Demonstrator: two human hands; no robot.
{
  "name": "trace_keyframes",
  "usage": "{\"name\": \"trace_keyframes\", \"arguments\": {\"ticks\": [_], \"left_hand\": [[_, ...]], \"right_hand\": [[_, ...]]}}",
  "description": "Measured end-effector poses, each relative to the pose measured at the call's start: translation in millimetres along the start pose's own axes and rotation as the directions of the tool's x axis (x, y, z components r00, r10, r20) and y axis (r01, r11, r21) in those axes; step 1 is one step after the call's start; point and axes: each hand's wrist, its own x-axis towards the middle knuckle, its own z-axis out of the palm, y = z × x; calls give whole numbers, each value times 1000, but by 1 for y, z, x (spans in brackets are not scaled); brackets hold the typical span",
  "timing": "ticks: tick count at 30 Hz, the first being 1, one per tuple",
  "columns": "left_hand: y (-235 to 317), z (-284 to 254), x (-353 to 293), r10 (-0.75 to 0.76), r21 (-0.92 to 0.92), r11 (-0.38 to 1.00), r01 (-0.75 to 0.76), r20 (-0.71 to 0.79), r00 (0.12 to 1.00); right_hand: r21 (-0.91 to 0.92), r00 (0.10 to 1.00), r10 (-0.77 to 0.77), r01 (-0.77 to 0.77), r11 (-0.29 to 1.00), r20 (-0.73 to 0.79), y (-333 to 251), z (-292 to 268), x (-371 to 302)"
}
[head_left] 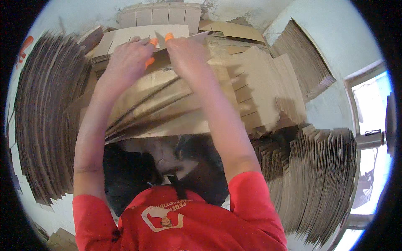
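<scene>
Both my arms reach to the far side of a work surface covered with brown cardboard sheets (180, 119). My left hand (130, 58) is curled over the near edge of a slotted cardboard stack (167, 31); its thumb and a fingertip wear orange covers. What its fingers grip is hidden. Close beside it, my right hand (186, 54) is closed, with an orange cover on a fingertip. A thin greyish piece of cardboard (200, 38) sticks out past its knuckles. A narrow grey pointed piece (160, 40) shows between the hands; I cannot tell what it belongs to.
Tall stacks of cardboard stand at the left (46, 113) and lower right (322, 180). Slotted sheets (255, 92) fan out right of the work surface. Another stack (301, 58) leans on the right wall. Upright slotted pieces (161, 14) line the back; a window (370, 113) is at right.
</scene>
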Motion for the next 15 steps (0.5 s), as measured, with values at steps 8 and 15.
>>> {"name": "trace_keyframes", "arguments": {"ticks": [8, 15], "left_hand": [[30, -16, -110, -290, -5, 957, 290, -55, 955], [35, 25, -273, -737, -349, 676, 649, -304, 604]], "right_hand": [[158, 985, 80, -105, 982, 154, 59, 109, 16], [169, 874, 309, -263, 950, -376, 111, 38, -109]]}}
